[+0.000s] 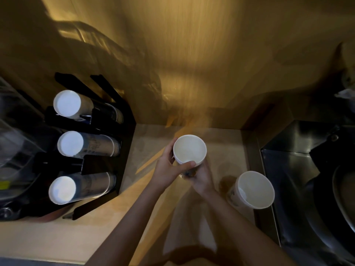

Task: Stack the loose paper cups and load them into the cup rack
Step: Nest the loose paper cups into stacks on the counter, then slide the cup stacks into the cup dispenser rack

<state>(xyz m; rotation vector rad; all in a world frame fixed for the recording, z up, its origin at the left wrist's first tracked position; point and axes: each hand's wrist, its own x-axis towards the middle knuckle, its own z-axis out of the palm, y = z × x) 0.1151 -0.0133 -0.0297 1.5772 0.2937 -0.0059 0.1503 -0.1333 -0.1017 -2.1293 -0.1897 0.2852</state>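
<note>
Gripping one upright paper cup: left hand fingers curled round its wall, right hand seemingly clasping the base; second cup nearby.

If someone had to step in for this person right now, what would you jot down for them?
Left hand: gripping the rim and side of the held paper cup.
Right hand: supporting the same cup from below; whether it is one cup or a short stack cannot be told.
Loose cup: stands open on the counter, right of the hands, beside the sink.
Cup rack: on the left, three rows already hold stacked cups.
Left: nest the loose cup with the held one, then slide them into the rack.
</note>
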